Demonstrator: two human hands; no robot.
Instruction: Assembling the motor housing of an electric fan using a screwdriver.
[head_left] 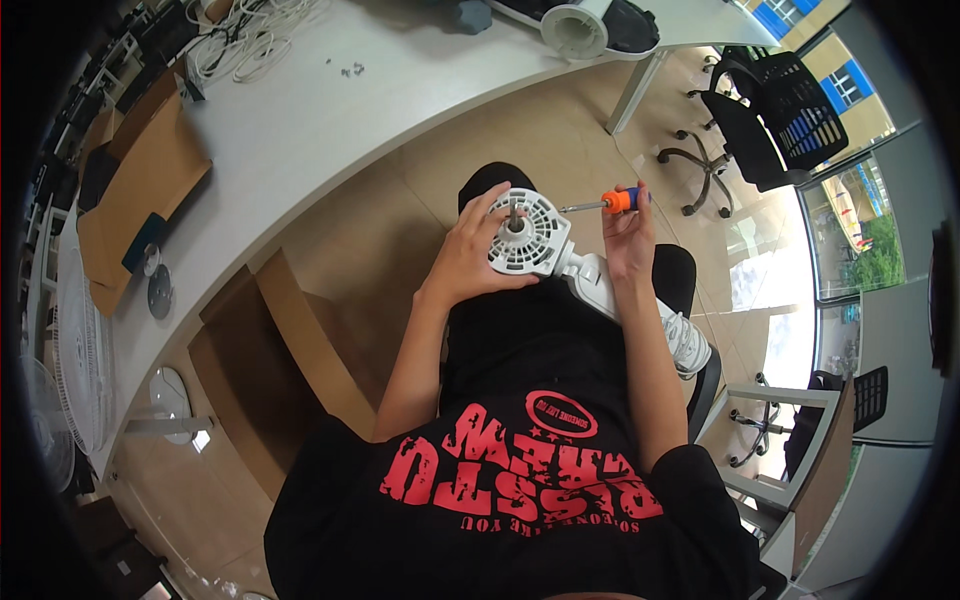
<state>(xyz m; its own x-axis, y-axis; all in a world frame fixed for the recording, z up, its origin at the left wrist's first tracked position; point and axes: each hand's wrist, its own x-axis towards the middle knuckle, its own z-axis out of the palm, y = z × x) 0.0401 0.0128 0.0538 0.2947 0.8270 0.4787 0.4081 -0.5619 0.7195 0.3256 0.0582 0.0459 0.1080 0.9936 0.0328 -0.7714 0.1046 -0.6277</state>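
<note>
Over my lap, a white fan motor housing (541, 244) with a slotted round face and a metal shaft is gripped in my left hand (463, 247), fingers round its left rim. A white neck and stand (593, 283) run from it down to the right, across my thigh, with a coiled white cord (686, 345) at the far end. My right hand (630, 238) holds a screwdriver (619, 202) by its orange and blue handle. The screwdriver lies nearly level, its tip pointing left at the housing's right edge; whether it touches is too small to tell.
A white table (330, 115) curves ahead and to the left, bearing small screws (352, 70), white cables (240, 45), an open cardboard box (150, 190) and a fan grille (82, 330). Another box (310, 340) stands on the floor at left. A black office chair (760, 120) is at right.
</note>
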